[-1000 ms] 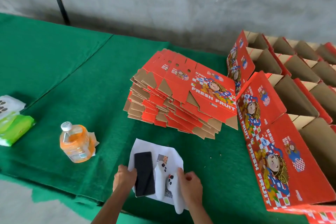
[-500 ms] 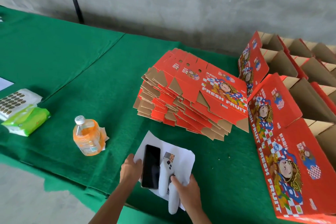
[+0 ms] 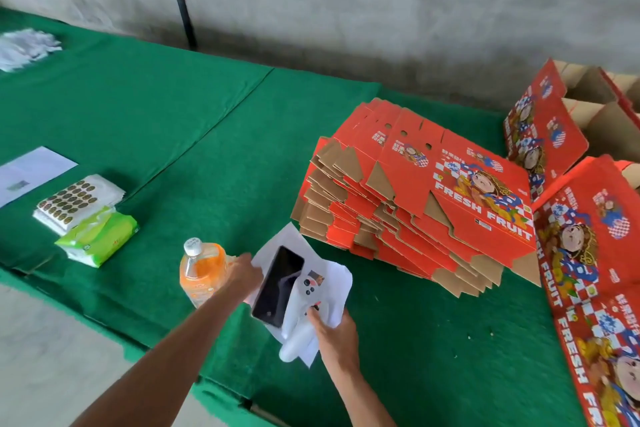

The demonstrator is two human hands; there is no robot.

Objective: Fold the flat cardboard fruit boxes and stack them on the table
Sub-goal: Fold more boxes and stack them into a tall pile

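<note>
A thick pile of flat boxes (image 3: 412, 204) waits in the middle of the green table (image 3: 173, 121), untouched.

To its right, folded boxes (image 3: 588, 246) already stand in rows along the table's edge, open tops showing brown insides (a fair batch done, I'd judge, with plenty left). Neither hand is on cardboard. The right hand (image 3: 334, 334) grips a white controller (image 3: 299, 315) lying on a sheet of paper (image 3: 332, 288), just beside a dark phone (image 3: 278, 284). The left hand (image 3: 244, 276) rests by the paper's left edge, touching it; whether it pinches anything I cannot tell. An orange bottle (image 3: 201, 270) stands just left of it.
</note>
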